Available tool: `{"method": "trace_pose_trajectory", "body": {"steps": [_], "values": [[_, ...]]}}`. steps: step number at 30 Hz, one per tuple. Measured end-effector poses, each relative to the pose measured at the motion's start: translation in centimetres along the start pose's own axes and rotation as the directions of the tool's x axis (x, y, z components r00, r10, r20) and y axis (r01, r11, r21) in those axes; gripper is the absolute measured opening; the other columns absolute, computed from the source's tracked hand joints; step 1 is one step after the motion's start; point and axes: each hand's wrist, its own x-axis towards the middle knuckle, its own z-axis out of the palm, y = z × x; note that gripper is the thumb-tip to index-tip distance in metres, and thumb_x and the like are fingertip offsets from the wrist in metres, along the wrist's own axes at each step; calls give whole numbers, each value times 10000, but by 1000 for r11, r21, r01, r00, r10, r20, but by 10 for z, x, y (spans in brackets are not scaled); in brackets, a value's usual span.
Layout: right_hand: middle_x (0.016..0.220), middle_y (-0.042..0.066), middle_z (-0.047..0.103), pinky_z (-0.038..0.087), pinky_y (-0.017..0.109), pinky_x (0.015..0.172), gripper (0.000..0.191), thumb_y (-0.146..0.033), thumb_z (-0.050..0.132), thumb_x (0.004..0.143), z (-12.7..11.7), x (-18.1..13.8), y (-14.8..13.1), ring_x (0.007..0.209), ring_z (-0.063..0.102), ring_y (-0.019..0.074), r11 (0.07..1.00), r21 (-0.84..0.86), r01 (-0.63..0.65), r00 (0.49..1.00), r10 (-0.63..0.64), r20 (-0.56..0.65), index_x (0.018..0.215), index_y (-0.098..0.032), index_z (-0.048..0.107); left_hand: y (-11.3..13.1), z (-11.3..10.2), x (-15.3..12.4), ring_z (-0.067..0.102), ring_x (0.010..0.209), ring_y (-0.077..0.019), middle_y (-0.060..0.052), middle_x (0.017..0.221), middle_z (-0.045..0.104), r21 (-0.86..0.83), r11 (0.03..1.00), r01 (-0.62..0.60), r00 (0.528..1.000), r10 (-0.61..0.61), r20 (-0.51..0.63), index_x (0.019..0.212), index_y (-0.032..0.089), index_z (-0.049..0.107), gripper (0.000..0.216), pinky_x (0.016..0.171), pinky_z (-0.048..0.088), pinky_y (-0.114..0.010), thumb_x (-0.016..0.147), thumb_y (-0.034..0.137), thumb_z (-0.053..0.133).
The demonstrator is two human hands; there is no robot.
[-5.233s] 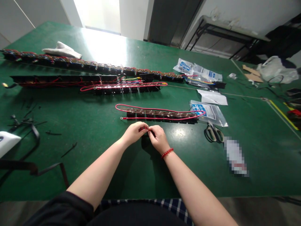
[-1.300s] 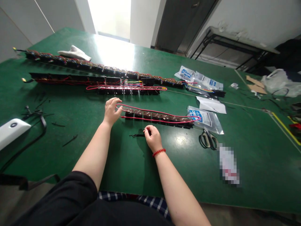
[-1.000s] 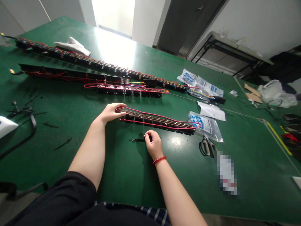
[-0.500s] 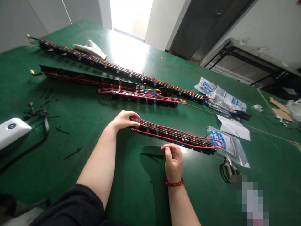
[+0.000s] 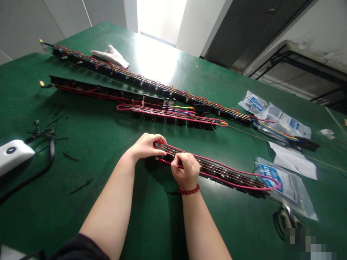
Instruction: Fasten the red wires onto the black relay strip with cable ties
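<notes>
A short black wired bar [image 5: 217, 168] lies slantwise on the green table, with thin metal rods along its top. A red wire [image 5: 230, 165] loops around its right end, and a ring terminal [image 5: 156, 159] shows at its left end. Thumb and fingers of my left hand [image 5: 148, 146] are closed around that left end. My right hand [image 5: 187, 169], with a red bead bracelet at the wrist, is pinched over the bar just right of my left hand. The thin dark cable tie in its fingertips is mostly hidden now.
Two longer wired bars [image 5: 151, 85] [image 5: 108, 92] lie beyond. Plastic bags [image 5: 287, 184] and scissors [image 5: 287, 218] are at the right. Black cable ties [image 5: 81, 186] and a white device [image 5: 16, 155] lie left. A white cloth [image 5: 111, 57] sits at the back.
My right hand has moved up and left from the table in front of the bar onto its rods, bringing the thin tie along. My left hand keeps its hold. The view has shifted slightly.
</notes>
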Motion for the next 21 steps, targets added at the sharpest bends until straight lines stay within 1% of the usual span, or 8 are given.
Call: {"method": "trace_pose_trajectory", "body": {"steps": [5, 11, 14, 16, 17, 19, 21], "values": [[722, 16, 644, 531, 281, 614, 190, -68, 573, 809, 2, -1, 0, 638, 608, 152, 1000, -4, 7, 1000, -7, 29, 929, -215, 559, 6, -3, 1, 656, 745, -145, 10, 866, 733, 13, 1000, 24, 1000, -24, 18, 1007, 218, 707, 412, 663, 467, -229, 684, 450, 814], [743, 15, 643, 543, 283, 627, 173, -86, 554, 822, 1, -3, 1, 655, 616, 152, 997, 43, -61, 998, 60, 36, 936, -216, 551, 10, -5, 0, 651, 777, -163, 5, 877, 733, 75, 996, 42, 998, -45, 35, 1016, 228, 706, 416, 696, 460, -247, 691, 471, 797], [770, 12, 654, 556, 296, 639, 173, -102, 546, 834, 1, -6, 1, 674, 635, 158, 993, 56, -105, 994, 103, 43, 950, -229, 554, 11, -5, 0, 643, 804, -169, 2, 909, 734, 72, 996, 51, 998, -53, 34, 1013, 229, 705, 344, 731, 458, -257, 778, 479, 702], [785, 10, 662, 558, 305, 640, 173, -113, 540, 842, 0, -8, 1, 679, 643, 161, 990, 54, -133, 990, 131, 41, 960, -238, 558, 11, -4, 0, 636, 829, -173, 6, 910, 733, 58, 996, 63, 997, -65, 33, 990, 229, 706, 268, 778, 456, -272, 856, 425, 582], [790, 9, 666, 557, 309, 643, 172, -118, 537, 847, 0, -8, 1, 679, 646, 161, 988, 52, -147, 989, 145, 37, 964, -241, 561, 11, -4, 0, 634, 840, -176, 10, 904, 732, 44, 996, 72, 997, -73, 34, 981, 229, 705, 251, 796, 455, -276, 866, 378, 538], [795, 8, 671, 556, 314, 658, 169, -126, 530, 856, 0, -9, 1, 685, 650, 162, 983, 53, -178, 984, 177, 25, 972, -243, 567, 11, -4, 1, 628, 844, -176, 15, 885, 725, 13, 996, 91, 995, -91, 31, 977, 227, 703, 252, 797, 455, -274, 830, 296, 510], [812, 11, 677, 557, 318, 685, 169, -132, 526, 865, 0, -10, 2, 710, 659, 166, 976, 63, -206, 978, 206, 18, 982, -244, 573, 10, -3, 1, 616, 796, -167, 20, 825, 705, -13, 994, 110, 993, -109, 32, 985, 221, 705, 277, 737, 451, -259, 786, 255, 516]]}}
